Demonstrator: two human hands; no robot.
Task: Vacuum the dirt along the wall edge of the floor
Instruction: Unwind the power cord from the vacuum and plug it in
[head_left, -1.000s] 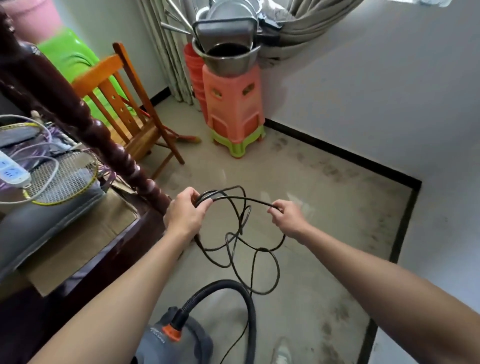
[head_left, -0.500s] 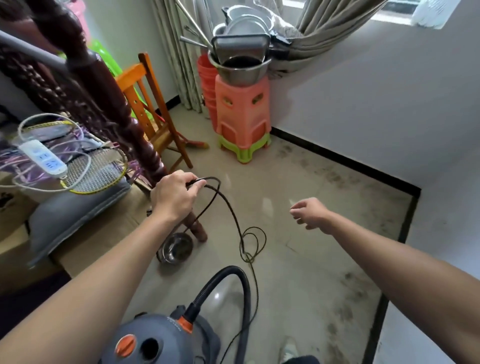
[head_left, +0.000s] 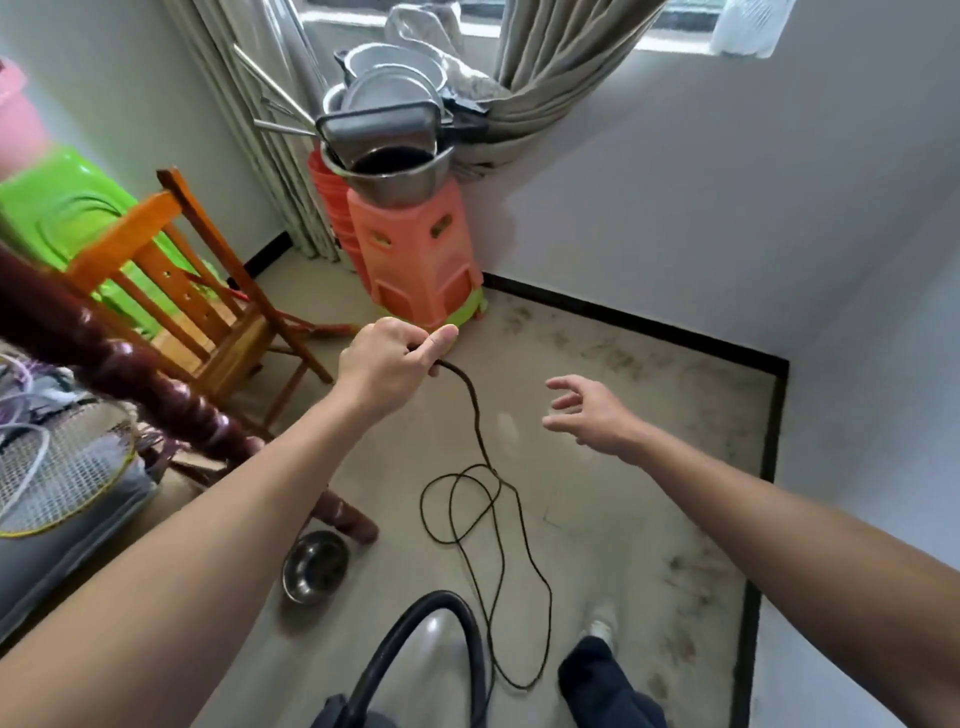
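1. Nearest, the black vacuum hose (head_left: 439, 600) arches up at the bottom edge.
2. A thin cord (head_left: 477, 421) lies looped on the floor (head_left: 597, 499) and rises to the left grip (head_left: 387, 364), which is clenched around it.
3. The right grip (head_left: 592, 410) hovers released, fingers spread, holding nothing.
4. Dirt (head_left: 680, 644) smudges the floor along the right-hand wall edge.

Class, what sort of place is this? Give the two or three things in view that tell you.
Most likely a room of a home, partly used for storage: a wooden chair, metal basins piled on stacked plastic stools by a curtain, and a badminton racket.
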